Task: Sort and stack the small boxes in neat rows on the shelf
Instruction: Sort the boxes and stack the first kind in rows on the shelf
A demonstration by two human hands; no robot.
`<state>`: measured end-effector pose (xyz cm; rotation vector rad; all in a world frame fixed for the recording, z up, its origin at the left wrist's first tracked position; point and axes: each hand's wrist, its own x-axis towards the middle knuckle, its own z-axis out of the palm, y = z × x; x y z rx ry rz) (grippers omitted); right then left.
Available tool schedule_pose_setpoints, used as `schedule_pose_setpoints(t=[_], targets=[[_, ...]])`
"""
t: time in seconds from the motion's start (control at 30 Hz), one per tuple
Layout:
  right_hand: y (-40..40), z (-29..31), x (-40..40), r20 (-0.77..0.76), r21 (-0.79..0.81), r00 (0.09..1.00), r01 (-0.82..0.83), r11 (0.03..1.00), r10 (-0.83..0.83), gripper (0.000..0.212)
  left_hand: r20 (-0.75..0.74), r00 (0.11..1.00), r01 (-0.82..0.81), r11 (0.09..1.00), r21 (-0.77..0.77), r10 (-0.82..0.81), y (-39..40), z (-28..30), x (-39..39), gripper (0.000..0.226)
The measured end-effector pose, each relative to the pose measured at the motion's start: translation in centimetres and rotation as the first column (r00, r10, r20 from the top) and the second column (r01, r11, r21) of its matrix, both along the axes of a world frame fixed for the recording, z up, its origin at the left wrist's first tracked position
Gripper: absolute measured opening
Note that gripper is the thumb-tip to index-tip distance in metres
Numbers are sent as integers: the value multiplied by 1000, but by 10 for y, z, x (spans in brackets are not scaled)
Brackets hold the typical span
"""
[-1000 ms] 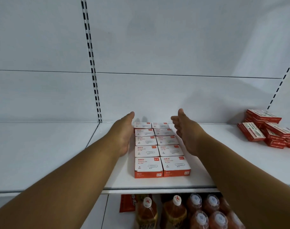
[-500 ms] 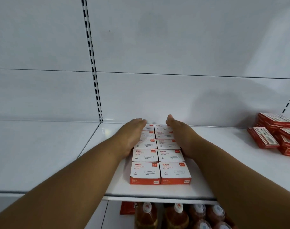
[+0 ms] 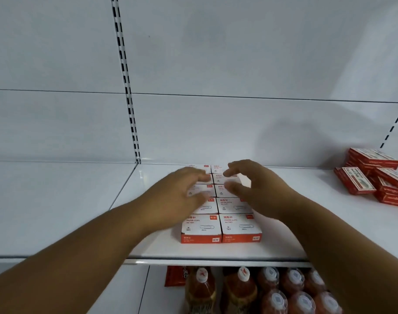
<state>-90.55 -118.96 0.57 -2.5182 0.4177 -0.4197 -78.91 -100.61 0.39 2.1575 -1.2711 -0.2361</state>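
**Now both hands hover over the paper-clip boxes**

Right now the small white-and-orange cardboard paper-clip boxes (image 3: 220, 214) sit in two neat columns, edges touching, on the white metal shelf (image 3: 148, 245), front pair near its lip. Left hand (image 3: 182, 191) lies over the left column, fingers loosely spread and blurred; whether they touch the lids, I cannot tell. Right hand (image 3: 257, 189) is above the right column, fingers bent and parted, thumb apart, gripping nothing. Off to the right, well apart, a jumbled pile of red flat boxes (image 3: 375, 175). Below the shelf, brown bottles with white caps (image 3: 272, 288).
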Motion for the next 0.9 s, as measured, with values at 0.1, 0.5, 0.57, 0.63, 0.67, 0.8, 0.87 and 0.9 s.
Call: schedule_pose_setpoints(t=[0.1, 0.5, 0.57, 0.63, 0.67, 0.8, 0.87, 0.9], targets=[[3, 1, -41, -13, -106, 982, -189, 976, 188, 39, 123, 977, 159, 981, 107, -172, 32, -8, -15, 55], [10, -32, -54, 128, -219, 968, -184, 958, 215, 23, 331, 933, 149, 989, 4, -142, 29, -33, -16, 45], [11, -34, -55, 128, -221, 969, -180, 959, 212, 22, 320, 940, 133, 991, -16, -121, 29, -34, -18, 48], [12, -37, -56, 141, -228, 966, -179, 957, 215, 23, 315, 944, 111, 993, -34, -94, 28, -35, -21, 48], [12, -37, -56, 148, -229, 966, -177, 957, 214, 24, 319, 945, 95, 995, -41, -77, 27, -36, -24, 47], [13, -39, -56, 152, -218, 968, -165, 962, 201, 28, 354, 935, 38, 997, -62, -14, 22, -35, -32, 44], [13, -39, -56, 149, -223, 970, -159, 962, 194, 32, 350, 937, 24, 998, -57, -2, 21, -35, -33, 44], [14, -39, -56, 147, -223, 970, -158, 962, 194, 33, 350, 937, 19, 998, -55, 1, 21, -35, -33, 44]])
